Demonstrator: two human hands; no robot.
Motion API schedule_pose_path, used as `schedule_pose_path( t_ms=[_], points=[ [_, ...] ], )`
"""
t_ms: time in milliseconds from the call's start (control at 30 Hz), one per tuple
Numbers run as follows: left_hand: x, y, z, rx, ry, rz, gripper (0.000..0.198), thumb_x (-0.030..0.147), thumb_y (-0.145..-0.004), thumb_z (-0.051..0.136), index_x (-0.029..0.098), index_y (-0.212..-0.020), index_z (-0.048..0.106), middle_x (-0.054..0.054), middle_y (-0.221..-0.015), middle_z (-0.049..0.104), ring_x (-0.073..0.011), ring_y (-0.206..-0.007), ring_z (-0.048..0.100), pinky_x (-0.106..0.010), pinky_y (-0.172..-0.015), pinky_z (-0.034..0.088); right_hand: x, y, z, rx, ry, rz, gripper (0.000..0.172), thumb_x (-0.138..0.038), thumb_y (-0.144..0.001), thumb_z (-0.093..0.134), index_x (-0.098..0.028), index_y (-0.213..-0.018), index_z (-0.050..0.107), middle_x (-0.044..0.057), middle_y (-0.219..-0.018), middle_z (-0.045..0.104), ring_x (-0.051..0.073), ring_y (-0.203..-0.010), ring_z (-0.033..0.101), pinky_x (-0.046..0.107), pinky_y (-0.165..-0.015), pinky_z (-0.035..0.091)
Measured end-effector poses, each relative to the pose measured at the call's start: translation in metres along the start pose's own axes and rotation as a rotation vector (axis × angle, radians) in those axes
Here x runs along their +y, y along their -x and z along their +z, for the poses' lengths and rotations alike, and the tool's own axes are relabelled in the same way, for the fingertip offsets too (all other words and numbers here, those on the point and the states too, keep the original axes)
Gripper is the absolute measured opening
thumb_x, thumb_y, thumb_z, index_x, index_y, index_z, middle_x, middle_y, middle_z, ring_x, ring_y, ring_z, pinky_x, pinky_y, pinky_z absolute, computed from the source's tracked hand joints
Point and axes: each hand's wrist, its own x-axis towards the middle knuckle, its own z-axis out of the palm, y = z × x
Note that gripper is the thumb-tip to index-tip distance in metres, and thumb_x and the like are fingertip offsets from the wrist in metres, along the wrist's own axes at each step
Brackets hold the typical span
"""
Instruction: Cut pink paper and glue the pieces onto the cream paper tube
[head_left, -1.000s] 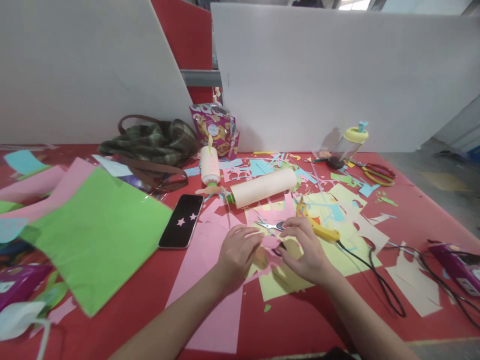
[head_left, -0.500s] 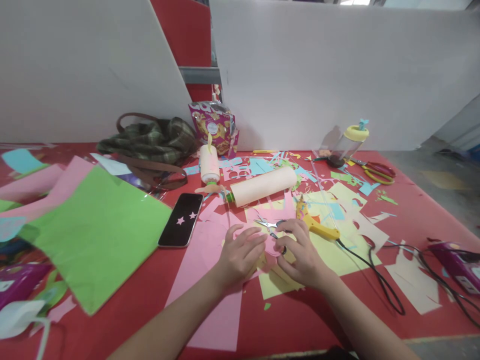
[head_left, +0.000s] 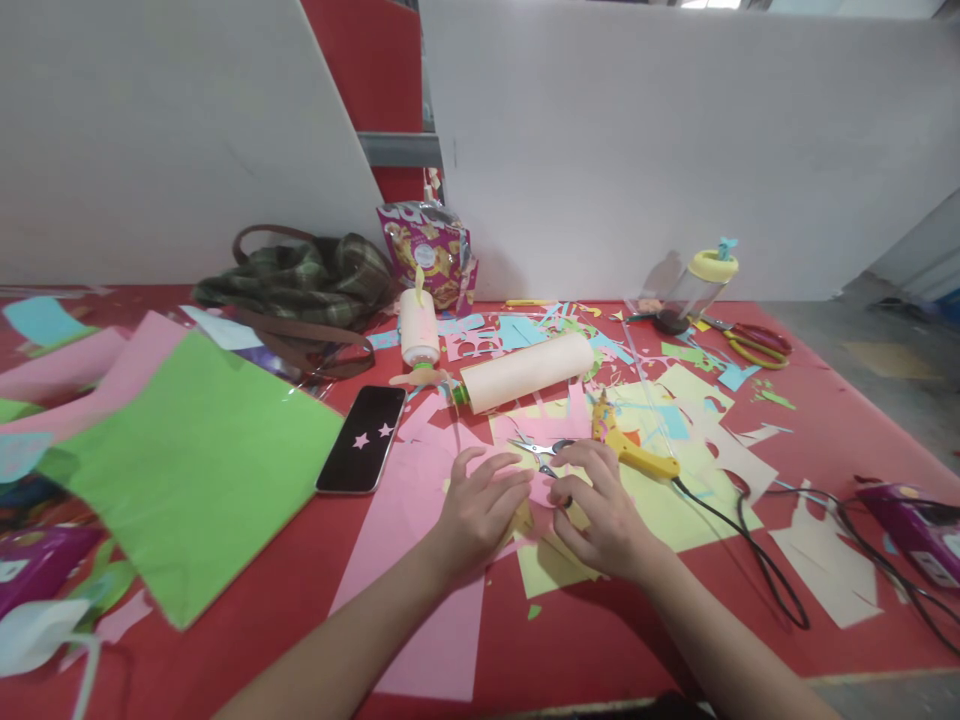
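A small pink paper piece (head_left: 541, 489) is between my two hands, above the layered sheets. My left hand (head_left: 480, 512) has bent fingers closed at its left edge, the thumb mostly hidden. From the other side, my right hand (head_left: 602, 512) pinches the piece between thumb and fingers. Small scissors (head_left: 534, 448) with dark handles sit just beyond the paper, blades apart and pointing left. Their handles reach the right fingers; whether they hang from that hand or lie on the paper I cannot tell. Under my left forearm runs a long pink sheet (head_left: 431, 640).
Right of my hands lies a yellow glue gun (head_left: 637, 455) with a black cord. A cream paper-wrapped roll (head_left: 525, 375) and a phone (head_left: 362, 440) with pink stars lie beyond and left. Green sheets (head_left: 202, 470), paper scraps, red-and-yellow-handled pliers (head_left: 759, 343) and a clear cup (head_left: 694, 290) surround them.
The pink piece between my fingers has turned slightly and shows less of itself. Both hands stay nearly in place, with small finger shifts.
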Motion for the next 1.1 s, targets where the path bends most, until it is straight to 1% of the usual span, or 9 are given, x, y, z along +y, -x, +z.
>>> schedule_pose_path(
  t_ms=[233, 467, 667, 767, 900, 1000, 1100],
  points=[
    [-0.0009, 0.0013, -0.0003, -0.011, 0.001, 0.000, 0.021, 0.004, -0.070, 0.047, 0.015, -0.086, 0.051, -0.003, -0.088, 0.066, -0.0217, -0.094, 0.054, -0.042, -0.086, 0.028, 0.0039, 0.0010, 0.0010, 0.016, 0.030, 0.025, 0.021, -0.004, -0.058, 0.049, -0.018, -0.072, 0.045, 0.008, -0.094, 0.045, 0.026, -0.091, 0.043, 0.043, -0.075, 0.035],
    [-0.0006, 0.0012, -0.0011, -0.022, 0.022, -0.014, 0.021, 0.003, -0.072, 0.046, 0.016, -0.087, 0.051, -0.002, -0.087, 0.066, -0.0204, -0.094, 0.053, -0.041, -0.086, 0.028, 0.0052, 0.0014, 0.0010, 0.025, 0.060, 0.036, 0.018, -0.004, -0.059, 0.049, -0.018, -0.071, 0.047, 0.007, -0.093, 0.046, 0.025, -0.091, 0.043, 0.043, -0.076, 0.034],
    [-0.0012, 0.0006, 0.0005, -0.009, 0.035, -0.026, 0.024, 0.005, -0.071, 0.048, 0.016, -0.092, 0.052, -0.003, -0.084, 0.067, -0.0206, -0.092, 0.054, -0.042, -0.086, 0.029, 0.0070, 0.0020, 0.0021, 0.032, 0.100, 0.058, 0.016, -0.006, -0.062, 0.049, -0.018, -0.072, 0.048, 0.008, -0.094, 0.046, 0.026, -0.092, 0.042, 0.043, -0.077, 0.033],
    [-0.0012, 0.0008, 0.0013, -0.014, 0.043, -0.041, 0.024, 0.005, -0.072, 0.048, 0.017, -0.093, 0.052, -0.002, -0.083, 0.066, -0.0194, -0.092, 0.054, -0.041, -0.087, 0.029, 0.0080, 0.0020, 0.0023, 0.033, 0.112, 0.063, 0.015, -0.007, -0.063, 0.048, -0.018, -0.072, 0.048, 0.008, -0.095, 0.046, 0.026, -0.092, 0.042, 0.044, -0.077, 0.033],
    [-0.0007, 0.0001, 0.0009, -0.019, 0.068, -0.071, 0.023, 0.004, -0.072, 0.048, 0.017, -0.091, 0.052, -0.002, -0.082, 0.066, -0.0186, -0.093, 0.054, -0.040, -0.087, 0.029, 0.0082, 0.0009, 0.0011, 0.035, 0.122, 0.070, 0.018, -0.007, -0.062, 0.047, -0.019, -0.076, 0.045, 0.008, -0.095, 0.045, 0.026, -0.092, 0.042, 0.044, -0.076, 0.032],
    [-0.0005, -0.0006, 0.0003, -0.032, 0.075, -0.073, 0.022, 0.004, -0.073, 0.047, 0.017, -0.089, 0.052, -0.001, -0.081, 0.066, -0.0186, -0.093, 0.053, -0.040, -0.087, 0.028, 0.0076, -0.0005, -0.0005, 0.053, 0.105, 0.082, 0.024, -0.006, -0.060, 0.048, -0.018, -0.081, 0.044, 0.009, -0.095, 0.045, 0.026, -0.092, 0.042, 0.044, -0.076, 0.033],
    [-0.0003, -0.0013, 0.0001, -0.060, 0.071, -0.073, 0.019, 0.005, -0.073, 0.046, 0.017, -0.087, 0.052, 0.000, -0.078, 0.065, -0.0178, -0.089, 0.054, -0.040, -0.087, 0.027, 0.0066, -0.0011, -0.0009, 0.026, 0.063, 0.075, 0.026, -0.005, -0.057, 0.048, -0.018, -0.079, 0.044, 0.009, -0.092, 0.048, 0.025, -0.089, 0.044, 0.041, -0.074, 0.033]
  ],
)
